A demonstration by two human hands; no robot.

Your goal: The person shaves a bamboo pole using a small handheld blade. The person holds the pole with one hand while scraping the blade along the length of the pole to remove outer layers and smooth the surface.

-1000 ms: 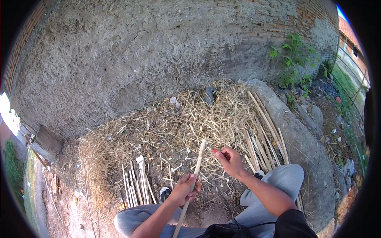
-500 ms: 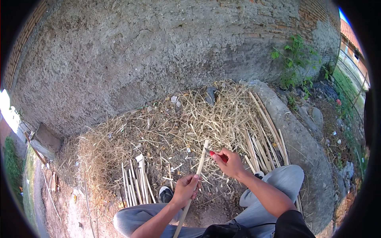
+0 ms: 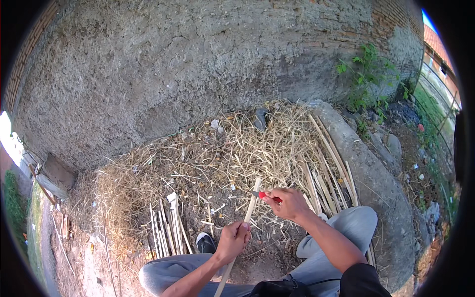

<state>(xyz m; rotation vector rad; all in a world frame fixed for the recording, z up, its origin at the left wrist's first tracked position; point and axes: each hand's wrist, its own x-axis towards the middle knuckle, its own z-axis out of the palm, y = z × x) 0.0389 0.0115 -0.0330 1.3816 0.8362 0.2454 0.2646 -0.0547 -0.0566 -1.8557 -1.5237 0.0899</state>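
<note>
My left hand [image 3: 233,241] is closed round a long, pale wooden strip [image 3: 252,205], thumb lying along it. The strip slants from my lap up and away, its far end standing above the litter. In my right hand [image 3: 288,204] is a knife [image 3: 263,195] with a red handle and a short grey blade. The blade lies across the strip just below its far tip, touching it or very close. Part of the handle is hidden by my fingers.
Upright pale strips [image 3: 166,230] lean by my left knee; more strips [image 3: 326,183] lie by my right knee. Curled shavings [image 3: 267,148] cover the ground up to a rough wall [image 3: 198,64]. A stone kerb [image 3: 368,163] runs along the right, near a green plant [image 3: 366,74].
The knife blade has turned from pointing up along the strip to lying across it. My right hand has shifted slightly right; the strip's tip is a little lower.
</note>
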